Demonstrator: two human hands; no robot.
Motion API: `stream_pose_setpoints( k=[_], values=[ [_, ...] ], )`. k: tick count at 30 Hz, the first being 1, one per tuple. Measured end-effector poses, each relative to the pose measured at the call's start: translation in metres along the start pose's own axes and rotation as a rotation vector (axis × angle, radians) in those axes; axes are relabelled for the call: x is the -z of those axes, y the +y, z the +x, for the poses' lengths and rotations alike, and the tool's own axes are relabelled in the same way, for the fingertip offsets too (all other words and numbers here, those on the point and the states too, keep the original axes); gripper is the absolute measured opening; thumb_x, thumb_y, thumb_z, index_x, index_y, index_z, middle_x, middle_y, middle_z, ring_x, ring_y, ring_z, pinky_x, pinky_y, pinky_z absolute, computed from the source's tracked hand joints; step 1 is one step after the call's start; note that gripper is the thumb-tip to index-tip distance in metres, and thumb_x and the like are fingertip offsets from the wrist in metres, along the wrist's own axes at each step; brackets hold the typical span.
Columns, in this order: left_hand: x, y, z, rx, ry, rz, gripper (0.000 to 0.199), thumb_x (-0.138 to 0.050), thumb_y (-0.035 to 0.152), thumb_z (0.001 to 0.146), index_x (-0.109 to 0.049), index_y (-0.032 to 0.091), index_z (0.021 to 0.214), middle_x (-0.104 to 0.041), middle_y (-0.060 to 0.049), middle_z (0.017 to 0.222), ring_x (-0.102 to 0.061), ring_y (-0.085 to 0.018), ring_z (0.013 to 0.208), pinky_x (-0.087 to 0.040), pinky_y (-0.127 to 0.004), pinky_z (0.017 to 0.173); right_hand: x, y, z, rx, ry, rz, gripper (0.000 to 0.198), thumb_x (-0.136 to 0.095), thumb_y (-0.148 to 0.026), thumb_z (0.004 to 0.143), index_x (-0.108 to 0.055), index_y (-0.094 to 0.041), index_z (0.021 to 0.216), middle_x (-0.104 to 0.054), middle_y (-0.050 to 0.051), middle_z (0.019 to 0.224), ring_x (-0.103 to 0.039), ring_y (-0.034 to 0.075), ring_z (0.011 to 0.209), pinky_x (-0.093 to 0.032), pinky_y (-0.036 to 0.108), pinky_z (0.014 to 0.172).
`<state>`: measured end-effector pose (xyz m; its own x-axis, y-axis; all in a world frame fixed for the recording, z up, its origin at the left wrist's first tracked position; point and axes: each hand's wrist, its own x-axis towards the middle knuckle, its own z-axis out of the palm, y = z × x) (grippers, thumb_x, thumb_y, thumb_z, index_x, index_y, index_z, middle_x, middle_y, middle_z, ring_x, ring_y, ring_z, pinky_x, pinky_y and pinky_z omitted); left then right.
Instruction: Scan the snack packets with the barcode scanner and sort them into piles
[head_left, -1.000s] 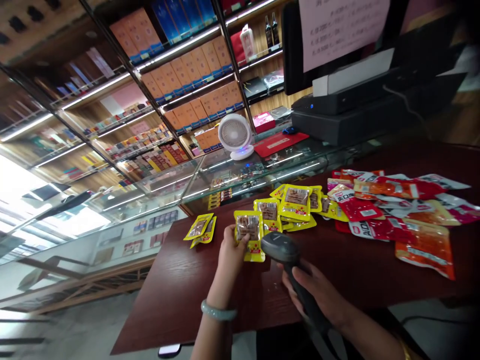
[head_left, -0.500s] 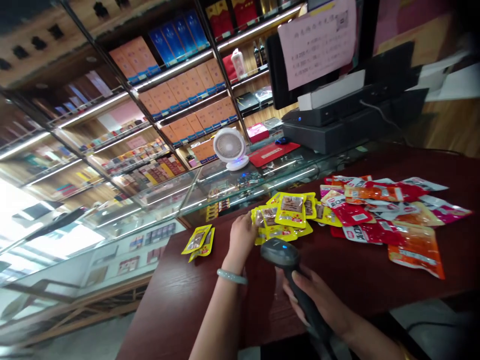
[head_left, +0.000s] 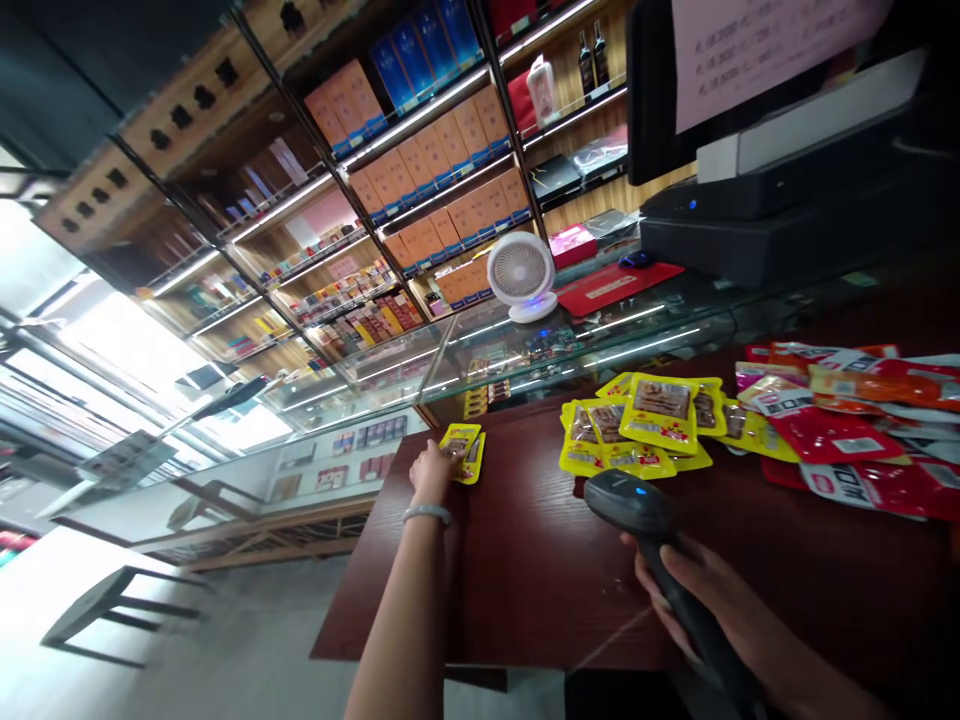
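Observation:
My left hand (head_left: pixel 435 468), with a pale bangle at the wrist, has its fingers closed at the left edge of two overlapping yellow snack packets (head_left: pixel 471 458) near the counter's far left. Its fingertips are partly hidden. In my right hand (head_left: pixel 701 590) is a black barcode scanner (head_left: pixel 630 503), gripped by the handle, its blue light lit. The scanner head is just in front of a pile of yellow snack packets (head_left: pixel 660 410) with clear windows. Red, orange and white snack packets (head_left: pixel 840 430) lie heaped to the right of that pile.
The dark red wooden counter (head_left: pixel 525 600) meets a glass display case (head_left: pixel 420 360) behind. A white fan (head_left: pixel 523 275), a red mat (head_left: pixel 622 290) with a mouse (head_left: pixel 636 259) and a black register with a monitor (head_left: pixel 651 100) stand there. A stool (head_left: pixel 97 605) is at lower left.
My left hand has moved left from the large yellow pile to the two separate yellow packets. The view has turned left. My right hand still holds the scanner.

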<state>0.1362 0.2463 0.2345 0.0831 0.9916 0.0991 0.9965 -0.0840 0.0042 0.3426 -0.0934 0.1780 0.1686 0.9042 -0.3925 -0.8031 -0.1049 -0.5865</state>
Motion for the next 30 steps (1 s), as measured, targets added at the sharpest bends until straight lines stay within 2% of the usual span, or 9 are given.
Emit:
stream_pose_setpoints(
  k=[3,7,10,15,18,20,22,25,30],
  values=[
    [0.001,-0.001,-0.006,-0.036,0.088,-0.042,0.077,-0.064,0.058,0.070,-0.049,0.014,0.131,-0.060,-0.020,0.126,-0.054,-0.033,0.119,-0.040,-0.037,0.093,-0.005,-0.001,-0.003,0.006,0.038,-0.017,0.048,-0.081,-0.050,0.068,-0.065,-0.024,0.105,-0.064,0.000,0.076,-0.055,0.009,0.053,-0.039,0.016,0.041],
    [0.002,-0.002,-0.015,-0.103,-0.030,-0.237,0.048,-0.063,0.051,0.075,-0.062,0.017,0.109,-0.069,-0.013,0.107,-0.063,-0.026,0.101,-0.044,-0.029,0.078,-0.007,-0.002,-0.005,0.045,0.020,-0.030,0.044,-0.079,-0.050,0.070,-0.067,-0.024,0.104,-0.062,0.000,0.074,-0.054,0.011,0.053,-0.040,0.019,0.041],
    [-0.003,0.004,-0.028,-0.124,-0.055,-0.374,0.036,-0.059,0.048,0.080,-0.062,0.018,0.099,-0.070,-0.010,0.094,-0.066,-0.022,0.087,-0.045,-0.027,0.067,-0.004,-0.003,-0.004,0.041,0.006,-0.048,0.043,-0.078,-0.050,0.072,-0.065,-0.023,0.103,-0.062,0.000,0.075,-0.056,0.012,0.055,-0.042,0.019,0.043],
    [-0.013,0.041,-0.068,-0.098,-0.209,-0.818,0.028,-0.050,0.044,0.086,-0.056,0.019,0.097,-0.066,-0.003,0.081,-0.063,-0.015,0.060,-0.048,-0.024,0.049,0.002,-0.004,0.002,0.042,-0.119,-0.102,0.040,-0.073,-0.049,0.078,-0.061,-0.021,0.105,-0.058,-0.003,0.070,-0.051,0.008,0.049,-0.038,0.016,0.040],
    [-0.013,0.068,-0.096,-0.170,-0.310,-1.111,0.028,-0.052,0.044,0.084,-0.053,0.019,0.096,-0.065,-0.003,0.082,-0.062,-0.013,0.056,-0.050,-0.025,0.045,0.004,-0.004,0.003,0.081,-0.216,-0.145,0.040,-0.069,-0.050,0.081,-0.059,-0.019,0.104,-0.056,-0.003,0.068,-0.048,0.007,0.046,-0.038,0.016,0.038],
    [-0.009,0.082,-0.112,-0.217,-0.337,-1.210,0.028,-0.053,0.045,0.084,-0.052,0.019,0.095,-0.065,-0.003,0.083,-0.062,-0.013,0.057,-0.052,-0.026,0.046,0.004,-0.004,0.004,0.111,-0.265,-0.159,0.039,-0.068,-0.050,0.082,-0.059,-0.018,0.103,-0.055,-0.003,0.068,-0.046,0.006,0.044,-0.038,0.016,0.037],
    [-0.002,0.091,-0.123,-0.234,-0.319,-1.204,0.027,-0.051,0.045,0.084,-0.051,0.020,0.096,-0.066,-0.003,0.084,-0.062,-0.013,0.058,-0.053,-0.026,0.047,0.005,-0.003,0.004,0.128,-0.298,-0.151,0.039,-0.067,-0.050,0.083,-0.058,-0.018,0.103,-0.054,-0.004,0.067,-0.045,0.005,0.042,-0.038,0.016,0.036],
    [0.008,0.095,-0.132,-0.233,-0.229,-1.074,0.026,-0.045,0.042,0.087,-0.051,0.020,0.100,-0.066,-0.003,0.086,-0.062,-0.013,0.060,-0.053,-0.024,0.047,0.005,0.000,0.007,0.158,-0.337,-0.127,0.038,-0.066,-0.050,0.084,-0.056,-0.019,0.103,-0.052,-0.005,0.065,-0.043,0.005,0.038,-0.035,0.015,0.034],
    [0.019,0.082,-0.133,-0.266,-0.115,-0.901,0.025,-0.041,0.037,0.089,-0.052,0.020,0.103,-0.066,-0.004,0.089,-0.062,-0.013,0.059,-0.051,-0.022,0.046,0.006,0.002,0.008,0.211,-0.397,-0.161,0.039,-0.068,-0.053,0.082,-0.054,-0.019,0.094,-0.050,-0.007,0.062,-0.043,0.004,0.036,-0.035,0.016,0.034]
  ],
)
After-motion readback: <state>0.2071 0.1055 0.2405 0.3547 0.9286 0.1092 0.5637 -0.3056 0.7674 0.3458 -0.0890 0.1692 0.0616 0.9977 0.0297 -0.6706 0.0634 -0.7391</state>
